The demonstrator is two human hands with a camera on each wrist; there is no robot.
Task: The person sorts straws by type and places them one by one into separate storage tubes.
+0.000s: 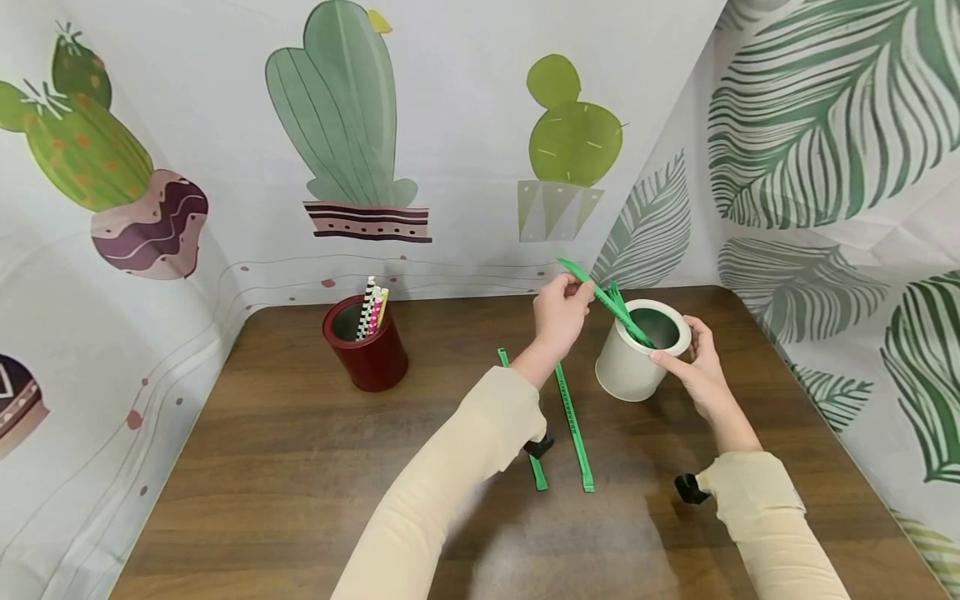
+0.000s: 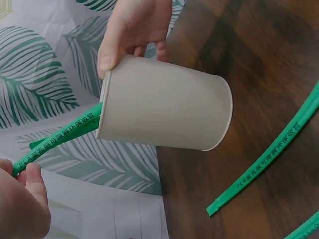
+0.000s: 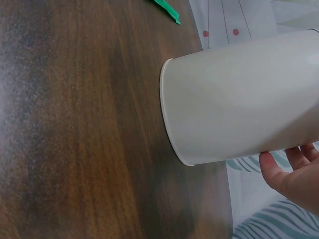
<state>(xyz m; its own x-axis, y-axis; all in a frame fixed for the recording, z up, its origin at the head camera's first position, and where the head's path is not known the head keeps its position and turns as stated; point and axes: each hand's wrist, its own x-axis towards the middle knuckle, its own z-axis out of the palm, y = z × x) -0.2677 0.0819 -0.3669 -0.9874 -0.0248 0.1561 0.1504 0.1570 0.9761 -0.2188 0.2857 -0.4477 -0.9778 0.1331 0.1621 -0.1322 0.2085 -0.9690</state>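
Note:
My left hand (image 1: 561,310) pinches a green wrapped straw (image 2: 60,137) between thumb and fingertips near its upper end. The straw slants down, its lower end inside the cream-white canister (image 1: 633,367). Another green wrapped straw leans in the canister behind it, partly hidden. With thumb at the near rim and fingers around the right side, my right hand (image 1: 701,367) grips the canister, which stands upright near the table's back right. On the tabletop below my left forearm lie two more green wrapped straws, one (image 1: 573,425) fully apart from the other (image 1: 538,473), which the sleeve partly covers.
A dark red canister (image 1: 367,358) stands at the back left, holding several patterned straws (image 1: 372,312), black-and-white, pink and yellow. The wooden table (image 1: 300,492) meets a cloth backdrop (image 1: 465,167) printed with cacti and leaves along its back edge.

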